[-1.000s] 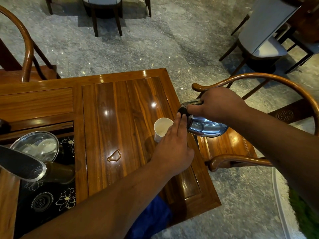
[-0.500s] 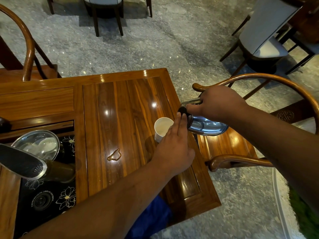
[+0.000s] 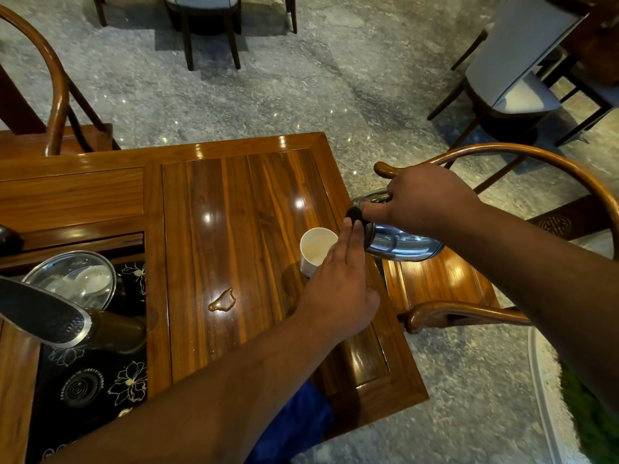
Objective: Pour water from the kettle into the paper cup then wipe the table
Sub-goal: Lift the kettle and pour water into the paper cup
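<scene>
A white paper cup (image 3: 315, 248) stands upright near the right edge of the glossy wooden table (image 3: 234, 209). My right hand (image 3: 425, 202) grips the handle of a shiny steel kettle (image 3: 398, 244), which is tipped sideways toward the cup, its black lid knob (image 3: 354, 214) facing left. My left hand (image 3: 338, 286) rests flat against the cup's right side, fingers stretched up to touch the kettle's lid. A small puddle of water (image 3: 222, 299) lies on the table left of my left hand. No stream of water can be made out.
A wooden armchair (image 3: 469, 289) stands right of the table under the kettle. At the left, a recessed black floral tray (image 3: 97, 380) holds a steel lidded pot (image 3: 75, 277) and a dark kettle (image 3: 67, 323). More chairs stand on the stone floor behind.
Almost nothing has moved. Both hands, the tilted kettle and the cup hold the same places across the frames.
</scene>
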Available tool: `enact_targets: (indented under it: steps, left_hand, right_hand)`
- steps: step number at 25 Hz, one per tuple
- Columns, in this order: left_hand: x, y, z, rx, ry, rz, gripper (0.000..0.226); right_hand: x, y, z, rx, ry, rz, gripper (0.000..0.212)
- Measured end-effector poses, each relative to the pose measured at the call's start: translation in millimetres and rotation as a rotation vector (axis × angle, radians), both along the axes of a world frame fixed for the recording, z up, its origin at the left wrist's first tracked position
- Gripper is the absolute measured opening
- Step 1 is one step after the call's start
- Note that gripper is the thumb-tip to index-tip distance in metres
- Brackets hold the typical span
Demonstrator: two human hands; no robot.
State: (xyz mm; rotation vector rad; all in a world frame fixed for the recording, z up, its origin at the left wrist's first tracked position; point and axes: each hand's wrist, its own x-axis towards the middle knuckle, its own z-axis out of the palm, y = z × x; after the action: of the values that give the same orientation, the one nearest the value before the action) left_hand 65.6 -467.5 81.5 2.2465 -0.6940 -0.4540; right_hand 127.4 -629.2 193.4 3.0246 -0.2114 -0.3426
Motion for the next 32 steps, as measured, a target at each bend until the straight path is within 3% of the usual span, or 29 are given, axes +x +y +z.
enact_targets:
  steps: [8,13,16,20,24,25,27,28,30,32]
  left_hand:
    - [0,3,0,0.011,-0.001,-0.005,0.101]
    - [5,7,7,-0.002,-0.020,-0.052,0.086]
    - [4,11,12,-0.038,-0.096,-0.063,0.071]
    - [1,21,17,-0.043,-0.144,-0.066,0.055]
    - [-5,38,15,-0.075,-0.229,-0.056,0.045]
    - [-7,44,14,-0.079,-0.246,-0.055,0.043]
    - [-12,59,11,-0.086,-0.285,-0.057,0.039]
    - [-15,68,8,-0.086,-0.308,-0.055,0.036]
    - [-19,90,1,-0.077,-0.372,-0.039,0.031]
    - [-26,116,-9,-0.074,-0.438,-0.007,0.027]
  right_hand:
    - [-5,-1,-2,0.044,-0.041,-0.012,0.076]
    - [-37,-21,-15,0.252,-0.105,-0.159,0.066]
    - [-63,-29,-31,0.149,-0.094,-0.008,0.050]
    - [-96,-12,-46,0.587,-0.235,-0.418,0.061]
    - [-127,11,-61,0.781,-0.283,-0.497,0.058]
    - [-135,15,-68,0.767,-0.293,-0.445,0.048]
    - [-148,27,-86,0.933,-0.246,-0.517,0.022]
    - [-153,33,-94,0.971,-0.202,-0.544,0.025]
    - [-159,57,-104,0.985,-0.206,-0.538,0.070]
    - [-160,80,-121,1.055,-0.201,-0.529,0.082]
